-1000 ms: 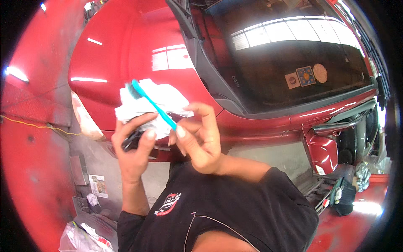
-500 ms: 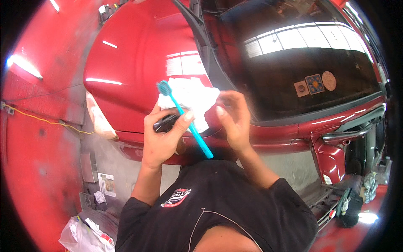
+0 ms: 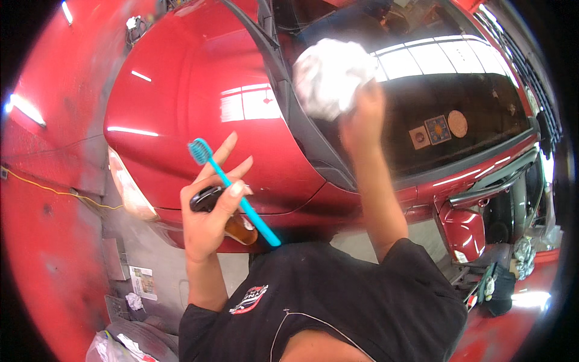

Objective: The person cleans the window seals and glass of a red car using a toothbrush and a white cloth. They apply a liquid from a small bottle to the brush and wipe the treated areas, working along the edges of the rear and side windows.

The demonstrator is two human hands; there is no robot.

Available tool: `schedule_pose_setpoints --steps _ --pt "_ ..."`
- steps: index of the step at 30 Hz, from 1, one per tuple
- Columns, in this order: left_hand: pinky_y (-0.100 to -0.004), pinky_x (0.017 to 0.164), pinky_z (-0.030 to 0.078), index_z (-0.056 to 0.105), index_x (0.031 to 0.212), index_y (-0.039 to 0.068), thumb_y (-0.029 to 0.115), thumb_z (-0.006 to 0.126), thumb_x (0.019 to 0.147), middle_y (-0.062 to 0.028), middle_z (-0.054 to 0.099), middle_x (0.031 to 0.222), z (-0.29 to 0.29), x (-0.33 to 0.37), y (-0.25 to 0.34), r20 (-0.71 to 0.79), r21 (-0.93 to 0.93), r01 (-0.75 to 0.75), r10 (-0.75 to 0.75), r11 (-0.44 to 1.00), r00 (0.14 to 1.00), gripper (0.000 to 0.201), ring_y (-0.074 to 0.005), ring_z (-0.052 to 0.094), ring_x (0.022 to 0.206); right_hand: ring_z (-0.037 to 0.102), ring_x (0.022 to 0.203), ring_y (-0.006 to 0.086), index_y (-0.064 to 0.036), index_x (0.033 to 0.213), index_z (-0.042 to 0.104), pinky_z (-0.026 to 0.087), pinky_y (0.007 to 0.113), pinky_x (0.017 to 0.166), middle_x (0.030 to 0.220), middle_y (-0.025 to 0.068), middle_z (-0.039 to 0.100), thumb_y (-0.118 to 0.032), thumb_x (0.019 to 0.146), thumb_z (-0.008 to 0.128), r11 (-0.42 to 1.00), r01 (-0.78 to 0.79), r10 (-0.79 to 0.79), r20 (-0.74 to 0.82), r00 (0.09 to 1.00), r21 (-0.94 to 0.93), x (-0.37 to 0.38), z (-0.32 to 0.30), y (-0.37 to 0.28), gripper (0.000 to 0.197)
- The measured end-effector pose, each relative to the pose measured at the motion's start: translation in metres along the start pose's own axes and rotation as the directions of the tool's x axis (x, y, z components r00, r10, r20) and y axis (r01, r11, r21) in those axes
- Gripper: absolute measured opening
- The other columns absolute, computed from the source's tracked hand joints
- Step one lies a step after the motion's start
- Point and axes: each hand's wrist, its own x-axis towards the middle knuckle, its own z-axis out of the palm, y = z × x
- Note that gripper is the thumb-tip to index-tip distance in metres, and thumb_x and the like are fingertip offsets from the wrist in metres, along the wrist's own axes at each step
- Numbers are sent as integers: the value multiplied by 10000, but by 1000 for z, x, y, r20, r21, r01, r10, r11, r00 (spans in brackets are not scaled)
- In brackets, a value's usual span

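Observation:
A teal toothbrush point(image 3: 251, 212) lies across my left hand point(image 3: 205, 224), pinned by the thumb, bristles toward the far left. The same hand grips a small amber bottle point(image 3: 242, 230) with a black cap; two of its fingers stretch out past the brush. My right hand point(image 3: 364, 114), smeared by motion, holds a bunched white cloth point(image 3: 330, 78) over the windshield point(image 3: 386, 105) near its base. Whether the cloth touches the glass I cannot tell. To the left of the cloth, the red hood point(image 3: 181, 114) stretches away beneath the black cowl trim point(image 3: 283, 90).
A red side mirror point(image 3: 463, 226) juts out at the right. At the lower left are a plastic bag point(image 3: 111, 347), a crumpled white wad point(image 3: 134, 300) and a printed sheet point(image 3: 143, 282) on the floor. A yellow cord point(image 3: 54, 191) runs along the red wall.
My right hand has carried the white cloth from beside my left hand up and right, over the windshield. My left hand, still holding toothbrush and bottle, has shifted left and slightly nearer, two fingers now extended.

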Motion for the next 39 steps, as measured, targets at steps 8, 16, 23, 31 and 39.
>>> schedule_pose_setpoints --steps 8,16,23,31,39 --pt "-261 530 579 562 739 7 229 586 898 -265 529 1282 -59 -28 -28 -339 -114 206 -233 972 912 274 -359 614 1083 632 1015 302 -54 1136 607 475 372 883 1058 185 657 -197 785 633 376 382 -426 209 881 -844 205 -41 77 380" --pt "-255 528 574 581 848 2 240 575 917 -276 553 1236 -93 -30 -35 -493 -138 194 -237 971 837 248 -322 651 1002 563 1087 353 -310 1172 625 481 458 903 1167 176 541 -303 816 552 -169 424 49 423 905 -889 286 -54 196 363" --pt "-264 605 546 566 861 21 241 552 938 -237 610 1167 -96 -40 -43 -647 -214 241 -322 947 691 234 -277 677 920 512 1182 328 -196 1155 636 394 502 1001 1225 119 555 -457 783 571 -267 720 363 626 690 -640 319 -51 234 459" --pt "-263 617 548 576 907 19 247 560 939 -213 617 1153 -102 -39 -54 -664 -194 238 -307 951 682 231 -254 671 929 360 1327 321 -302 1251 560 286 539 1060 1463 53 388 -540 719 628 -306 808 583 572 577 -503 338 -58 197 587" --pt "-312 802 484 581 887 27 226 589 922 -185 629 1118 -98 -31 -53 -651 -95 264 -261 960 713 203 -270 654 943 542 1116 291 -229 1131 680 446 476 920 1151 53 588 -418 833 587 -324 827 511 651 562 -460 332 -51 210 366"
